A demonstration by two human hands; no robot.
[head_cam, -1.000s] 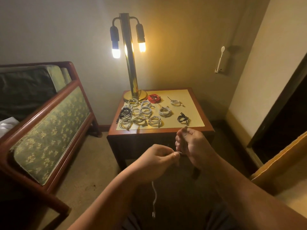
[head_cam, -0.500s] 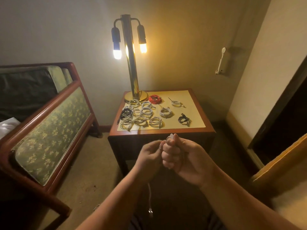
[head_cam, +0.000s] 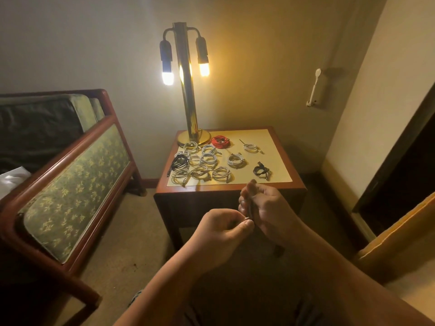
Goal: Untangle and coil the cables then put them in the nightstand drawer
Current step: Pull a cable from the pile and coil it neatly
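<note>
Left hand (head_cam: 223, 231): pinches the cable (head_cam: 247, 218) end.
Right hand (head_cam: 266, 208): curled round that cable's loops — off the tabletop (head_cam: 277, 158) near edge.
Coiled cables (head_cam: 221, 173): tabletop's left half, mostly.

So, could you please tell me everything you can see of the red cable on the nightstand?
The red cable is the only red one, wound into a flat, roughly round coil of several loops. It lies on the nightstand's cream top near the back edge, just right of the brass lamp base; whether they touch is unclear.
</note>
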